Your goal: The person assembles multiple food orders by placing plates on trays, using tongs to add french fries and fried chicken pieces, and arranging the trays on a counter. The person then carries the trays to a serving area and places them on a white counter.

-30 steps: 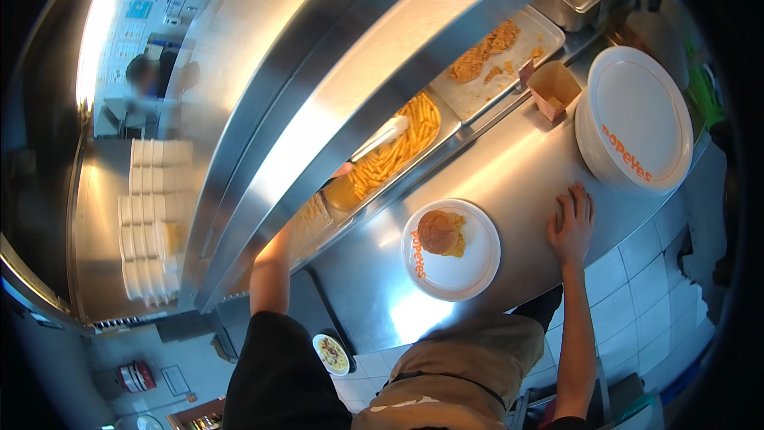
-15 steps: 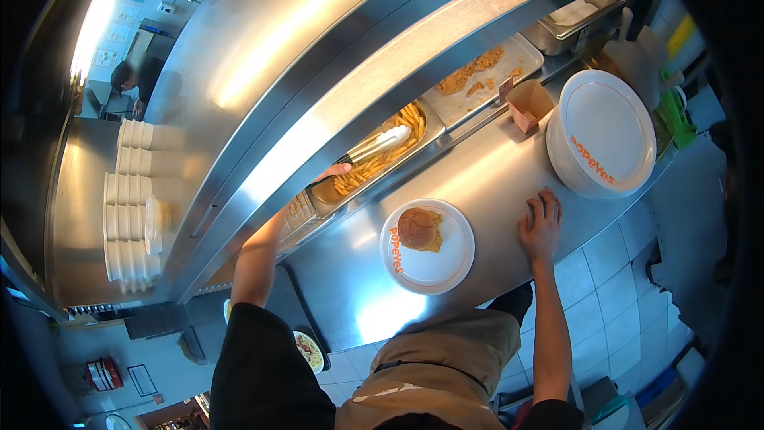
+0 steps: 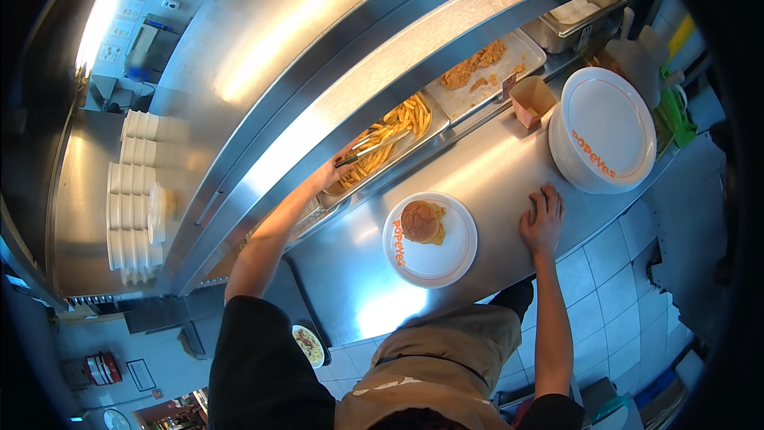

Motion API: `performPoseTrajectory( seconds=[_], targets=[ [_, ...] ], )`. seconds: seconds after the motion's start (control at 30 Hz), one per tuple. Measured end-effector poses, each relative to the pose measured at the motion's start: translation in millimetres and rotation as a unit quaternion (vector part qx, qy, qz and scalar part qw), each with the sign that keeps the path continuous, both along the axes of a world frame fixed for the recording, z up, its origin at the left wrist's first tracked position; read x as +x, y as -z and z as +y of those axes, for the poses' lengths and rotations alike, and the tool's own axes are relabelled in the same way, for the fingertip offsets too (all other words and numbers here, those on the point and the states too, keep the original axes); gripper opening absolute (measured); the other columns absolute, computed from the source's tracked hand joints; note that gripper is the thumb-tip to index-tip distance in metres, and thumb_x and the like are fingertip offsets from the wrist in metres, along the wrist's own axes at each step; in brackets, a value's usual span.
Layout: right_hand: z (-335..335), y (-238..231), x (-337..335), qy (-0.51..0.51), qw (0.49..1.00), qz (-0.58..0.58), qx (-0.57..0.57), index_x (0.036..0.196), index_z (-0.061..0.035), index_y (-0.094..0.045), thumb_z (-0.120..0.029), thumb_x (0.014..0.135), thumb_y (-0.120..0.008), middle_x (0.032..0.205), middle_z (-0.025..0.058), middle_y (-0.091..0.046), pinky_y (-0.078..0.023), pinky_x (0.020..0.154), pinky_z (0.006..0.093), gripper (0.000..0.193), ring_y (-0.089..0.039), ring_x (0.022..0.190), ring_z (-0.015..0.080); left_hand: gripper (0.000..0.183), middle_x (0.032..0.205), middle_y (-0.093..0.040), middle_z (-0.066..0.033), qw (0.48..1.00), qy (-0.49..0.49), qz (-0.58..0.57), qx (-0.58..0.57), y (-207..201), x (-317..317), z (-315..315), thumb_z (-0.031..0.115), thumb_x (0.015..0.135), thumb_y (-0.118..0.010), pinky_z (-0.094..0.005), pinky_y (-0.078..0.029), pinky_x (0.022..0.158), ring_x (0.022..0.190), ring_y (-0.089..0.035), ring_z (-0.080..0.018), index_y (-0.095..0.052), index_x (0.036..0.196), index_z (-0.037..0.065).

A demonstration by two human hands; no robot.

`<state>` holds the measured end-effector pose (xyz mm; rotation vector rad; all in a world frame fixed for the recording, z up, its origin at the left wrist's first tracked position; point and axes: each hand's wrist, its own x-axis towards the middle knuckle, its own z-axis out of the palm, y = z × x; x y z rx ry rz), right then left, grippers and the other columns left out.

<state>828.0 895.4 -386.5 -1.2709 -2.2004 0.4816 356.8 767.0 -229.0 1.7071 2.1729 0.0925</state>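
My left hand (image 3: 336, 168) reaches under the warming shelf, its fingers closed round the dark handle of metal tongs (image 3: 380, 146). The tongs' far end lies among the french fries (image 3: 408, 117) in a metal pan; the shelf edge partly covers the hand. My right hand (image 3: 543, 220) rests open on the steel counter (image 3: 485, 163) near its front edge, fingers stretched out. Between my arms, a burger in a round bun (image 3: 419, 221) with a yellowish filling showing at its right side sits on a white plate (image 3: 438, 271) with orange lettering.
A tall stack of white plates (image 3: 609, 119) stands at the counter's right. Beside it is a small cardboard fry box (image 3: 531, 102). Fried chicken pieces (image 3: 473, 65) lie on a tray behind. Stacked white tubs (image 3: 131, 215) stand left, and a bowl of food (image 3: 307, 345) sits lower left.
My left hand has moved further in over the pan, and the tongs have gone down into the fries. My right hand stays on the counter. The person at far left has mostly left view.
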Motion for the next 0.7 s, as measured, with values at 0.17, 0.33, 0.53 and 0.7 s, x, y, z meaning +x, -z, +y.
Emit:
performPoseTrajectory(
  seconds=[0.17, 0.33, 0.53, 0.7],
  targets=[
    [-1, 1, 0, 0.010, 1.000, 0.000, 0.010, 0.106, -0.0086, -0.060, -0.010, 0.075, -0.063, 0.125, 0.0138, -0.053, -0.032, 0.115, 0.0514, 0.031, -0.045, 0.133, 0.0322, 0.068, 0.123, -0.067, -0.0101, 0.979, -0.133, -0.151, -0.024, 1, -10, -4, 0.029, 0.085, -0.076, -0.0349, -0.050, 0.087, 0.096, -0.067, -0.0248, -0.048, 0.147, 0.024],
    [0, 2, 0, 0.003, 1.000, -0.002, 0.004, 0.106, -0.0085, -0.060, -0.010, 0.075, -0.063, 0.125, 0.0144, -0.053, -0.032, 0.114, 0.0522, 0.032, -0.045, 0.132, 0.0327, 0.075, 0.108, -0.065, 0.0022, 0.913, -0.310, -0.262, -0.049, -9, -18, -5, 0.027, 0.085, -0.076, -0.0221, -0.039, 0.068, 0.077, -0.051, -0.0081, -0.042, 0.151, 0.014],
    [0, 2, 0, 0.007, 1.000, -0.001, 0.008, 0.107, -0.0083, -0.060, -0.010, 0.075, -0.063, 0.125, 0.0141, -0.053, -0.031, 0.115, 0.0519, 0.032, -0.045, 0.133, 0.0325, 0.076, 0.105, -0.064, 0.0044, 0.856, -0.342, -0.386, -0.015, -30, -21, -16, 0.025, 0.085, -0.076, -0.0189, -0.036, 0.065, 0.075, -0.046, -0.0043, -0.042, 0.150, 0.010],
    [-2, 0, 0, 0.006, 1.000, -0.003, 0.015, 0.107, -0.0081, -0.060, -0.010, 0.076, -0.063, 0.126, 0.0140, -0.053, -0.031, 0.115, 0.0511, 0.032, -0.045, 0.133, 0.0326, 0.075, 0.106, -0.064, 0.0040, 0.862, -0.339, -0.378, 0.012, -32, -31, -26, 0.023, 0.084, -0.077, -0.0191, -0.039, 0.067, 0.078, -0.048, -0.0039, -0.043, 0.149, 0.008]
  ],
)
